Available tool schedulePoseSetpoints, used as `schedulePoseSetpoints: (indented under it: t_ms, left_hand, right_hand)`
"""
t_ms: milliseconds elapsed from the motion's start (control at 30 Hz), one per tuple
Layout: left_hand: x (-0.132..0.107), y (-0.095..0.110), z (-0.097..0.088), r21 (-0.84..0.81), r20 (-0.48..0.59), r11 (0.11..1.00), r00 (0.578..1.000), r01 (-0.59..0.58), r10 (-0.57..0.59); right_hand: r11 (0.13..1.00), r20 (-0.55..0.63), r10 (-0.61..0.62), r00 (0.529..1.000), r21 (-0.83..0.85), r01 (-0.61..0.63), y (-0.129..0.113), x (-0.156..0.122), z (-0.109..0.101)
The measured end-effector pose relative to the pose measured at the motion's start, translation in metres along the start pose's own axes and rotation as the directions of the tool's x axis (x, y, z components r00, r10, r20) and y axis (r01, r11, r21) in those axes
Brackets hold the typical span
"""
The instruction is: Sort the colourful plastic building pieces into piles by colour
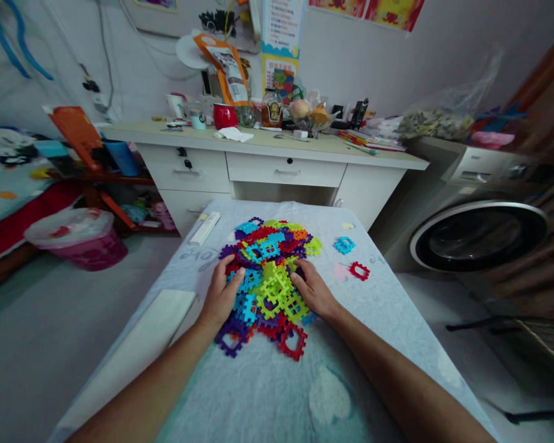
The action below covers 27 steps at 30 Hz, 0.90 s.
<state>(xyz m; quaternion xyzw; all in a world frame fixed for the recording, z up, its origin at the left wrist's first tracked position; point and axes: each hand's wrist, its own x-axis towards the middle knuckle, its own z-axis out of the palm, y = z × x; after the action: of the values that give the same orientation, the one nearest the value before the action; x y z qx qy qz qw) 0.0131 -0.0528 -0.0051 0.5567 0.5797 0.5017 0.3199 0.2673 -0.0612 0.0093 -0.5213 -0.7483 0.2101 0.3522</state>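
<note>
A heap of plastic interlocking building tiles [258, 252] in blue, purple, red, orange and lime green lies on the cloth-covered table [258, 406]. My left hand [221, 292] rests against the heap's left side, thumb apart from the fingers, near blue and purple tiles. On the opposite side, my right hand [314, 290] touches the edge beside a cluster of lime green tiles [277, 286]; its thumb and fingers are apart, with some fingertips hidden among the tiles. A red frame tile [293, 342] lies at the near edge of the heap.
Right of the heap lie a blue tile [345, 245] and a red frame tile [359, 271]. A long white box [205, 229] is at the table's far left. Beyond stands a white desk [286, 167] with jars and bags; a washing machine [471, 203] is at right, a pink bin [80, 243] at left.
</note>
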Motion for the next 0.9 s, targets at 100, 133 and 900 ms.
schedulePoseSetpoints:
  t_ms: [100, 133, 900]
  left_hand:
    - [0.007, -0.003, 0.001, -0.056, 0.011, 0.996, 0.998, 0.070, -0.070]
    - [0.010, -0.004, 0.001, -0.067, 0.011, 0.994, 0.996, 0.088, -0.088]
    - [0.083, -0.018, -0.001, 0.010, 0.009, 1.000, 1.000, -0.020, 0.020]
  right_hand:
    - [0.994, -0.011, 0.006, 1.000, -0.113, -0.007, 0.005, 0.009, -0.016]
    - [0.989, -0.049, 0.016, 0.999, -0.148, -0.023, 0.008, 0.015, -0.022]
    - [0.985, -0.004, 0.165, 0.986, 0.051, -0.164, 0.090, 0.137, -0.002]
